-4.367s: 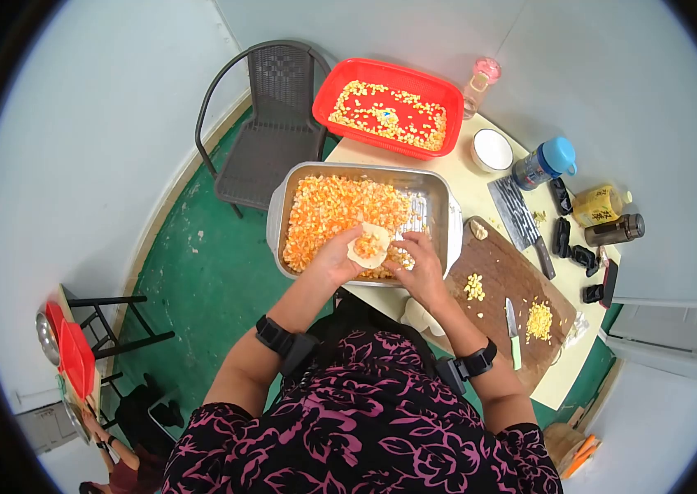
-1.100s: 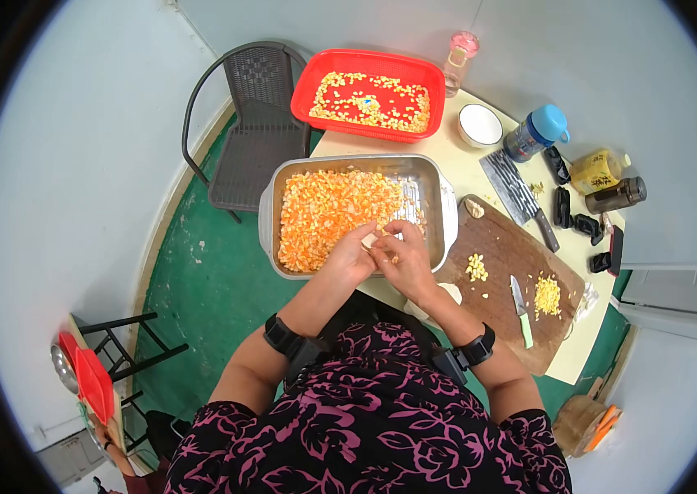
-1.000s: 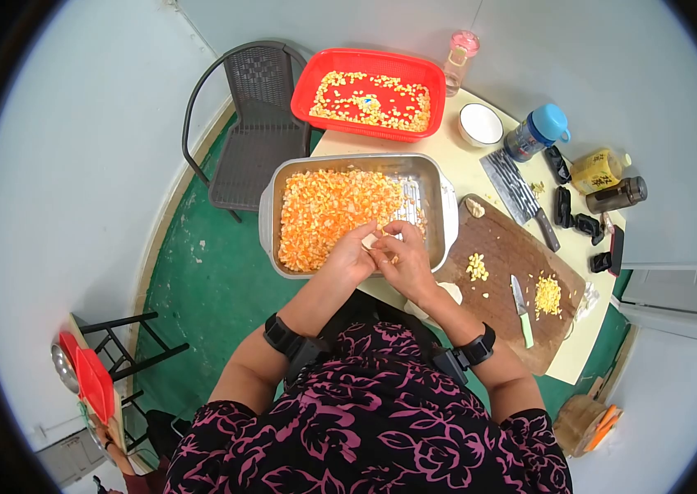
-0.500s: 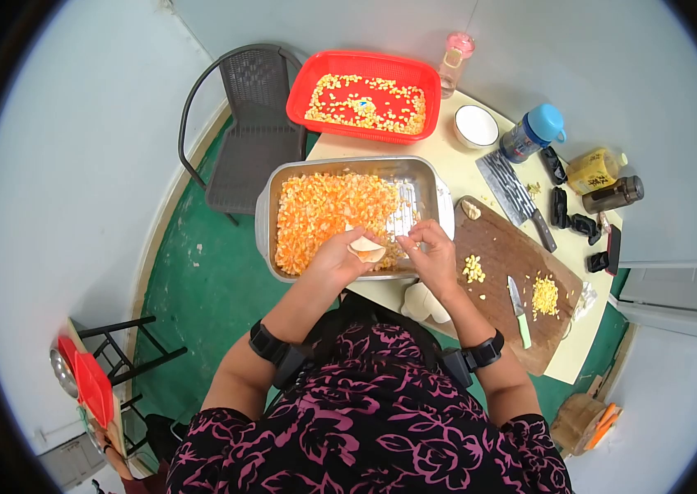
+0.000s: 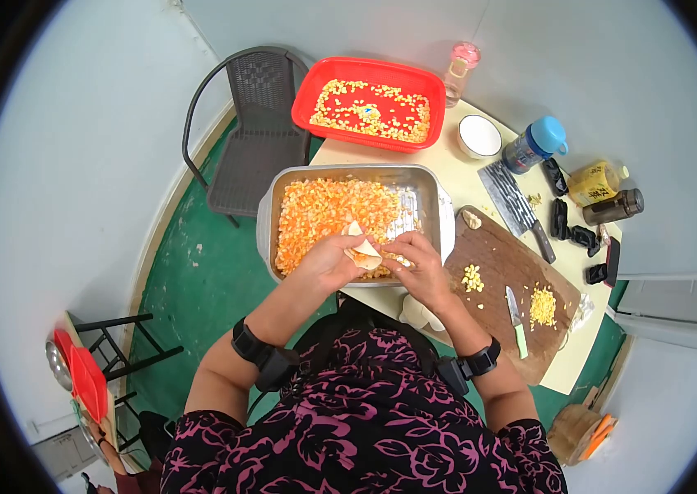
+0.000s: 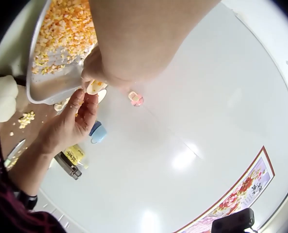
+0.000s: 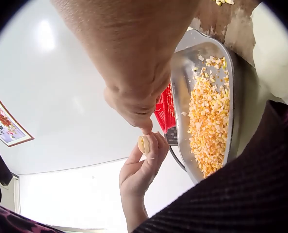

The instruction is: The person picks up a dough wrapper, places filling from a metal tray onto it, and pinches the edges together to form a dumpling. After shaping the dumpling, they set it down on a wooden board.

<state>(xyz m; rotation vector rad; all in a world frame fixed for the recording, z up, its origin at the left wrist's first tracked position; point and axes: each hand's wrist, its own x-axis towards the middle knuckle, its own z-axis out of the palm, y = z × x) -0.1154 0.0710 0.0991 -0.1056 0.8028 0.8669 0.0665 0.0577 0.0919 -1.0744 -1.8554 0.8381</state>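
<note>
My left hand [image 5: 324,265] holds a pale, round dumpling wrapper [image 5: 362,253], partly folded, with orange filling showing inside. It is above the near edge of a metal pan [image 5: 440,210] of chopped orange and yellow filling [image 5: 328,210]. The right hand [image 5: 424,270] has its thumb and fingertips at the wrapper's right edge, fingers bent. In the left wrist view the wrapper [image 6: 95,87] lies between both hands' fingertips. From the right wrist, the folded wrapper [image 7: 143,144] shows in the left hand's fingers, filling visible. White rounds like more wrappers [image 5: 419,313] lie beneath the right forearm.
A brown chopping board [image 5: 488,239] at right bears chopped yellow bits and a green-handled knife [image 5: 517,325]. Beyond lie a cleaver [image 5: 513,198], white bowl [image 5: 479,137] and blue-capped bottle [image 5: 536,144]. A red basket [image 5: 303,103] and grey chair [image 5: 262,140] stand behind the pan.
The wrapper, flat and filled at first, was folded, then loosened, and now is partly folded. The right hand drew away half a second ago and is back at the wrapper's edge.
</note>
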